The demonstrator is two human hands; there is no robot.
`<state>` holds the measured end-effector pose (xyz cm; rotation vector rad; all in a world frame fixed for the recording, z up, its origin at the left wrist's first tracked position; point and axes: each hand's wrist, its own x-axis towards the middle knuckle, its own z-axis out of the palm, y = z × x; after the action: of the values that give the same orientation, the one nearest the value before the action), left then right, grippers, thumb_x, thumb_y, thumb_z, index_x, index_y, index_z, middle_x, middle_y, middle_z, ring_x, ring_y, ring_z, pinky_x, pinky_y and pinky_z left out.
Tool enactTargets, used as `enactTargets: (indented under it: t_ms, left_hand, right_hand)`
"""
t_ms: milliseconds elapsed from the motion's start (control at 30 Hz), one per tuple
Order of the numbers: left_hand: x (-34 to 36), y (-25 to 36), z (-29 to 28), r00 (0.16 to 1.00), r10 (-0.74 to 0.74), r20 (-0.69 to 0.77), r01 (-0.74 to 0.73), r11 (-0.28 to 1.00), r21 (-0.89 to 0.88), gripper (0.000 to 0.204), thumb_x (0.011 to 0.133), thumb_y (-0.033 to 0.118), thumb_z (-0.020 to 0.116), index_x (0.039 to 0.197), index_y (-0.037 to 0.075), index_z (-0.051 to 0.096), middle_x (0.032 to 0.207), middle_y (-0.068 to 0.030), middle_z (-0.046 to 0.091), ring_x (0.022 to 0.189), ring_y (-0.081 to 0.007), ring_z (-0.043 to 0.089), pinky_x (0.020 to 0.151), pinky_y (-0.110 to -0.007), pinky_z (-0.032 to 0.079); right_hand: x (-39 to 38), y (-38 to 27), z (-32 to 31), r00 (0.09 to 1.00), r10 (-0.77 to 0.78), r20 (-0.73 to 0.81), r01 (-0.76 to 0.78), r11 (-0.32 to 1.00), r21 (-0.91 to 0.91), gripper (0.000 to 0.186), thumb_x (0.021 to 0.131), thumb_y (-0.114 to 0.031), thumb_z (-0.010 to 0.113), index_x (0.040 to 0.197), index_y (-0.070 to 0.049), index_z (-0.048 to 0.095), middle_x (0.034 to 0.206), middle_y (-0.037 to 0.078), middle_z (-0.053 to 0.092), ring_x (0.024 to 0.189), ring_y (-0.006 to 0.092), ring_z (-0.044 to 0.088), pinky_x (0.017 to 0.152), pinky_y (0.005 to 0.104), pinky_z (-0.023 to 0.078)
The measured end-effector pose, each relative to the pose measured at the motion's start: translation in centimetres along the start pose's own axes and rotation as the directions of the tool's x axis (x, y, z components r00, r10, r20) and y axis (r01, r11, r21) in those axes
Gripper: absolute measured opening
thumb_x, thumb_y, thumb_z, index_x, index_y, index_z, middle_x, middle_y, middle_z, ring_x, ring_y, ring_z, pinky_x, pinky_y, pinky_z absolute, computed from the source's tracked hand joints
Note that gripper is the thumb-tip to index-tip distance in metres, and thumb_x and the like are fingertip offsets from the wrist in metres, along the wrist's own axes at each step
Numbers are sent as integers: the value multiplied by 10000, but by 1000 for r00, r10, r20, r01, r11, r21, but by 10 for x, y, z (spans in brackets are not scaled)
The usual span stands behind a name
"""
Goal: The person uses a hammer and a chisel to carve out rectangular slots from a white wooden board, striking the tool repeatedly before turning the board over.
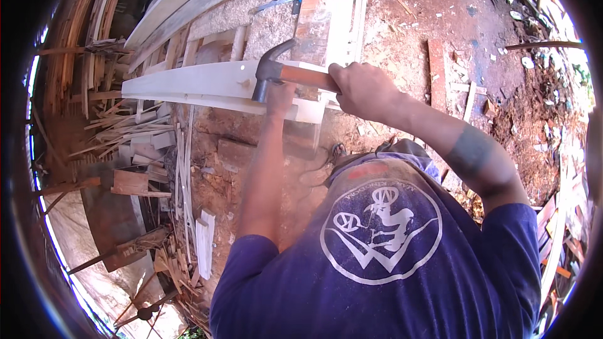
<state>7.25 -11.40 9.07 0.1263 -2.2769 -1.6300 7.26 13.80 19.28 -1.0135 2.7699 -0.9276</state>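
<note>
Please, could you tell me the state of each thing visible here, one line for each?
Left hand: at the pale board, partly hidden; grip unclear.
Right hand: closed around the handle of the hammer.
Hammer: held, its head overlapping the left hand in view.
Pale board: crosswise over other timber.
Thin offcuts: loosely heaped.

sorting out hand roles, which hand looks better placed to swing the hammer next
The right, likely: the right hand grips the hammer, well away from its head. The left hand is down at the pale board, partly hidden by the hammer's head.
</note>
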Motion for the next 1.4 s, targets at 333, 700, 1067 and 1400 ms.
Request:
enactTargets:
  t_ms: [333,700,1067,1400]
  left_hand:
    - [0,0,-7,997,-29,67,29,1000,3,187,869,133,743,765,27,630,673,-17,624,605,-96,584,569,-278,479]
    - [-9,-14,-6,993,-62,97,62,998,5,211,896,130,735,761,30,607,661,0,605,603,-82,545,553,-274,429]
    - [46,-20,20,911,-369,185,370,929,27,264,942,84,679,707,56,559,571,16,516,468,-66,468,439,-242,341]
    - [-32,15,-6,972,234,-31,-233,972,42,287,940,41,680,711,36,506,647,9,529,593,-91,446,541,-298,376]
  right_hand:
    - [8,-33,-38,930,75,-359,107,881,461,279,834,-128,675,1021,59,588,756,282,665,748,421,706,678,476,565]
    - [-80,60,-22,828,558,51,-525,741,420,220,823,-111,638,954,63,611,733,194,653,676,301,675,650,443,515]
    - [-122,67,-32,607,784,132,-703,452,549,197,827,-118,621,918,53,588,678,106,613,553,169,615,525,353,482]
    - [-111,60,-31,611,781,132,-706,462,536,207,818,-142,620,894,47,585,669,115,610,566,171,605,548,365,477]
